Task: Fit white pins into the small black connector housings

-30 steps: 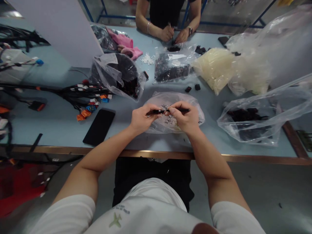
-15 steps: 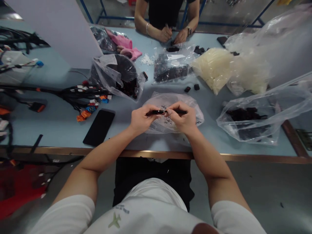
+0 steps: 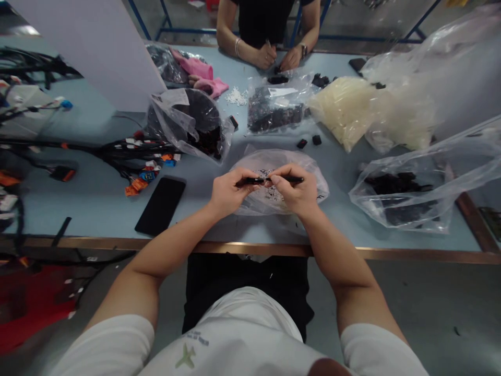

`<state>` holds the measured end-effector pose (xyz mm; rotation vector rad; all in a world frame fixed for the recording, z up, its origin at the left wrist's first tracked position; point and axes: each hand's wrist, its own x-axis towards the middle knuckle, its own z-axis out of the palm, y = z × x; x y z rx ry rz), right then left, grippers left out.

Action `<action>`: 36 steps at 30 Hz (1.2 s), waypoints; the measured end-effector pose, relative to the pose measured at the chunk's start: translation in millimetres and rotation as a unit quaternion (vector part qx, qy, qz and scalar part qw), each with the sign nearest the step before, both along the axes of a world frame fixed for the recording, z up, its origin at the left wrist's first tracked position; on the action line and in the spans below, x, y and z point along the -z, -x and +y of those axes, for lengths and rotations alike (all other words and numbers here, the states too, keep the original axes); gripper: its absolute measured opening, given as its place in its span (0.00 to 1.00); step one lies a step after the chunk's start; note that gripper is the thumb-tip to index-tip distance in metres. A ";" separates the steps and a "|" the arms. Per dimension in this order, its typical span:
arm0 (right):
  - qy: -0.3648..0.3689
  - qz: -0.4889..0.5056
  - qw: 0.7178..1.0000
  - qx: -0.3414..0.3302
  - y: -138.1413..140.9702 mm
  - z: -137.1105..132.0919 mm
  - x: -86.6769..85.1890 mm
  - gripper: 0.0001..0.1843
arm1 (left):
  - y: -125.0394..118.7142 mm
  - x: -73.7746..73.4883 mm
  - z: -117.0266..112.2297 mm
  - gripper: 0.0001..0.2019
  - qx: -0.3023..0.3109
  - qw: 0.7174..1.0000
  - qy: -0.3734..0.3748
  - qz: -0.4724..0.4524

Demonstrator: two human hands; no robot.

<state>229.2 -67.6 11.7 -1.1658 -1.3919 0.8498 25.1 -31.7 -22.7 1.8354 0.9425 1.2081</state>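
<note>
We had barely moved: our left hand [image 3: 229, 193] pinched a black piece [image 3: 256, 180], our right hand [image 3: 298, 192] a black pen-like tool [image 3: 293, 178]

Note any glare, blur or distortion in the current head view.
Head view: glare on the flat clear plastic bag of dark parts and shiny brown table edge; head view: the small black part in the left hand and slim black tool in the right hand look soft; head view: wide-angle stretch seems to widen the white sleeves.
</note>
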 end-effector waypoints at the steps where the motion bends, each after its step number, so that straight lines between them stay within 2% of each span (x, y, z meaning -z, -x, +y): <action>1: 0.001 -0.001 1.000 -0.001 -0.1 -0.1 -0.2 0.08 | 0.1 -0.2 -0.3 0.13 -0.001 1.000 0.000 0.002; 7: -0.009 -0.011 1.000 0.002 0.0 -0.6 -4.5 0.06 | 0.0 -2.6 -2.4 0.14 -0.012 1.000 0.012 0.013; 16: -0.017 -0.050 0.999 0.004 0.9 -3.4 -8.5 0.07 | -3.8 -4.9 -5.0 0.20 0.005 0.998 0.056 -0.031; 24: -0.022 -0.019 0.999 0.018 4.7 -4.8 -11.4 0.07 | -0.6 -7.0 -6.8 0.16 -0.015 0.999 0.030 -0.002; 31: -0.008 -0.016 0.999 0.032 5.8 -4.6 -10.2 0.06 | -0.2 -6.6 -6.6 0.19 -0.013 1.000 -0.013 0.022; 36: 0.008 -0.018 0.999 0.048 7.0 -3.6 -9.8 0.06 | -0.8 -7.4 -6.2 0.17 -0.016 0.999 -0.021 0.026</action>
